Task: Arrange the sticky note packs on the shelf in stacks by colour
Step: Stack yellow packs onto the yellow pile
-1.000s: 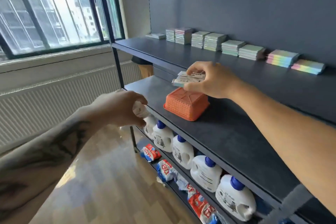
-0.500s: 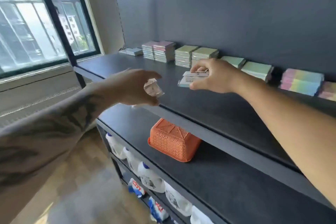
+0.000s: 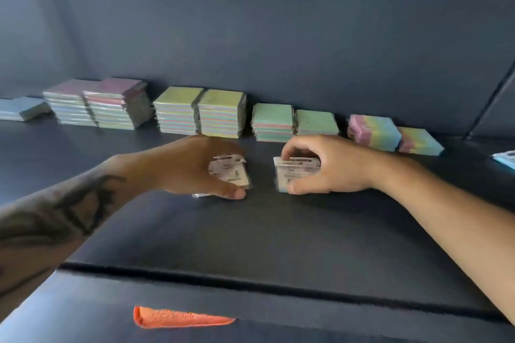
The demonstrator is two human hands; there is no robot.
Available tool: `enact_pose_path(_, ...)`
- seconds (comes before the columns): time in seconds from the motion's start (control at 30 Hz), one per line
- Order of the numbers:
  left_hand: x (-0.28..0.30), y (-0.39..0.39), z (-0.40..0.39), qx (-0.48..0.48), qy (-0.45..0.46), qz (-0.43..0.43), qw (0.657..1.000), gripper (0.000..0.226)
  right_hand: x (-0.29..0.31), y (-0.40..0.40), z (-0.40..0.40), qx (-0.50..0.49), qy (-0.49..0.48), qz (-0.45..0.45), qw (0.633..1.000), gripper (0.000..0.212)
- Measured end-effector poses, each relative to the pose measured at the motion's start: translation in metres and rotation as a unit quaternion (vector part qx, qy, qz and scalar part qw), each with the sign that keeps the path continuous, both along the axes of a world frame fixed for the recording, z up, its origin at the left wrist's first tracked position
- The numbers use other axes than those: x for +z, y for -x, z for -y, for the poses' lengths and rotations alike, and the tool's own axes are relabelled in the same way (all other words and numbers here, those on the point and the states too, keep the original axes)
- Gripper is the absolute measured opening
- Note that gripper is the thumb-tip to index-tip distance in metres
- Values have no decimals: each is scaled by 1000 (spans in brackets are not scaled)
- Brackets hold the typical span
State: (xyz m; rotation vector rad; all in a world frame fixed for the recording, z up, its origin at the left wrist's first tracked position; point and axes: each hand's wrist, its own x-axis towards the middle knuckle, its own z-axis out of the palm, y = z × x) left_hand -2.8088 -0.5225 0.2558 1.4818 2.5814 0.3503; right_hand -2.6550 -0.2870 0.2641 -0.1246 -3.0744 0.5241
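Note:
Both my hands are over the dark top shelf (image 3: 250, 231), each holding a sticky note pack with its white label side towards me. My left hand (image 3: 192, 167) grips one pack (image 3: 231, 172) between thumb and fingers. My right hand (image 3: 326, 164) grips the other pack (image 3: 292, 172) the same way, a short gap to the right. Along the back wall stand stacks of packs: pink-topped (image 3: 111, 103), yellow-green (image 3: 200, 111), green (image 3: 292, 122) and rainbow (image 3: 376, 131). A low blue stack (image 3: 22, 108) lies at the far left.
A single light blue pack (image 3: 505, 159) lies at the right edge of the shelf. An orange basket (image 3: 178, 317) shows below the shelf's front edge. The dark back panel (image 3: 250, 22) rises right behind the stacks.
Both hands rose from the lower shelf level and reached onto the top shelf with their packs. The view moved up and closer, so the basket now sits below the shelf edge.

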Motion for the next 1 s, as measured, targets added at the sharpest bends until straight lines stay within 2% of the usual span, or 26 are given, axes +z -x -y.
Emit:
enact_pose_path(0.1, -2, 26, 14, -80, 5, 11, 997, 105, 12, 18, 29, 11, -25, -26, 999, 51)
enact_pose_path(0.2, -9, 46, 34, -119, 2, 32, 992, 107, 11, 43, 56, 41, -14, -29, 999, 50)
enact_pose_path(0.37, -22, 56, 48, -146, -83, 25, 986, 71, -7, 58, 69, 52, 26, -14, 998, 42)
enact_pose_path(0.47, -19, 57, 50, -147, -105, 24, 983, 60, -15, 50, 68, 48, 47, -20, 998, 48)
enact_pose_path(0.53, -18, 58, 51, -130, -130, 65, 981, 52, -21, 46, 68, 40, 48, -39, 997, 50)
enact_pose_path(0.63, -21, 57, 50, -100, -177, 150, 967, 39, -24, 46, 67, 4, 61, -96, 993, 26)
enact_pose_path(0.73, -22, 50, 47, -49, -264, 252, 930, 61, -22, 50, 72, -20, 115, -145, 983, 11)
enact_pose_path(0.8, -23, 42, 43, -82, -287, 309, 903, 41, -23, 50, 76, -25, 153, -165, 974, 9)
enact_pose_path(0.9, -28, 45, 38, -69, -268, 291, 916, 18, -25, 50, 80, -34, 188, -182, 965, 11)
enact_pose_path(1.0, -32, 51, 36, -52, -281, 323, 902, 21, -22, 50, 82, -29, 227, -205, 952, 21)
